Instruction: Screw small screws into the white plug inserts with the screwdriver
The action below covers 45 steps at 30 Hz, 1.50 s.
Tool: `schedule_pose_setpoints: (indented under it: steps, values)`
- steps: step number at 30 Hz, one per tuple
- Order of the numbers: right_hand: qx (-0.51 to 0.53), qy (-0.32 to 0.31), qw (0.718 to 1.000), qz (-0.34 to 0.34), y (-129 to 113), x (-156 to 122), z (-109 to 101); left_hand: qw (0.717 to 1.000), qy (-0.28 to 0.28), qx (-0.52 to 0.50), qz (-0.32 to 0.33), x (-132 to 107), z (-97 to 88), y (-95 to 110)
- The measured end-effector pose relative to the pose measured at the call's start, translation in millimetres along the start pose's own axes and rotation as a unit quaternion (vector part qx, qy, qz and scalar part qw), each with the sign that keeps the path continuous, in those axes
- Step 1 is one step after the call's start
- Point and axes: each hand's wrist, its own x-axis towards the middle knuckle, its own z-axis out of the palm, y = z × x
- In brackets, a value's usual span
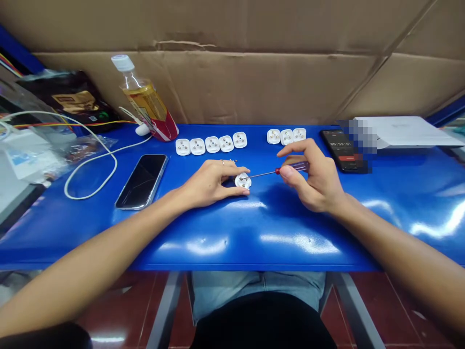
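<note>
My left hand (214, 183) rests on the blue table and pinches a small round white plug part (239, 183) between thumb and fingers. Metal pieces show inside that part. In my right hand (315, 178) is a screwdriver (261, 174) with a red and clear handle, held nearly level. Its thin shaft points left, and the tip meets the metal inside the white part. Beyond my hands, several white square plug pieces (212, 144) with metal contacts stand in a row. To their right sits a group of three similar pieces (286, 137).
A phone (141, 182) lies left of my left arm, near a white cable (116, 162) and a drink bottle (150, 109). At the right are another phone (339, 150) showing a timer and a white box (403, 131). Cardboard (254, 87) walls the back.
</note>
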Motion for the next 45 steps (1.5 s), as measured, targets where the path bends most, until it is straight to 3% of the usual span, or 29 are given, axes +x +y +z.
schedule_pose_setpoints:
  steps: [6, 25, 31, 41, 45]
  values:
    - [-0.027, 0.011, 1.0, -0.011, -0.8, 0.4, -1.2, 1.0, 0.0, -0.008, -0.001, 0.1, 0.1, 0.6]
    - [0.024, -0.018, 1.0, 0.009, 1.3, -0.3, -2.0, 1.0, -0.004, -0.007, -0.005, 0.6, -0.8, 2.3]
    - [0.031, -0.012, 0.999, 0.03, 1.3, -1.4, -0.7, 1.0, -0.008, -0.003, -0.007, 0.2, -1.3, 2.4]
    - [0.015, -0.01, 1.0, 0.003, -1.9, 0.2, -0.2, 1.0, -0.003, -0.003, -0.009, -0.4, -1.6, 3.8]
    - [0.016, 0.009, 0.999, 0.028, -0.9, 0.5, 0.7, 1.0, -0.004, -0.001, -0.005, -0.4, -1.8, 3.5]
